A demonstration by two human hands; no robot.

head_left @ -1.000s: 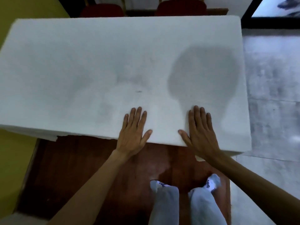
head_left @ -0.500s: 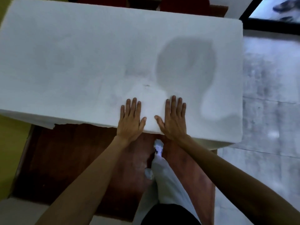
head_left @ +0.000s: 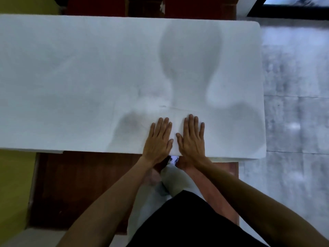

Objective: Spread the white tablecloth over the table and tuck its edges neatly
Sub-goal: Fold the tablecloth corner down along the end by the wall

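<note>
The white tablecloth (head_left: 89, 77) lies flat over the whole table top, reaching all four edges in view. My left hand (head_left: 159, 139) and my right hand (head_left: 192, 138) rest palm-down on it side by side near the front edge, fingers stretched and only a thumb's width apart. Neither hand holds anything. A faint crease (head_left: 179, 109) runs just beyond my fingertips. The table itself is hidden under the cloth.
A dark red-brown floor strip (head_left: 85, 189) runs under the table's near side. Grey tiled floor (head_left: 293, 104) lies to the right, a yellow wall (head_left: 12, 184) to the left. Red chair backs (head_left: 195, 6) stand behind the far edge. My legs (head_left: 170, 177) are below my hands.
My right hand slid left across the cloth until it lay next to my left hand. Both hands then moved a little further onto the cloth, and I stepped closer.
</note>
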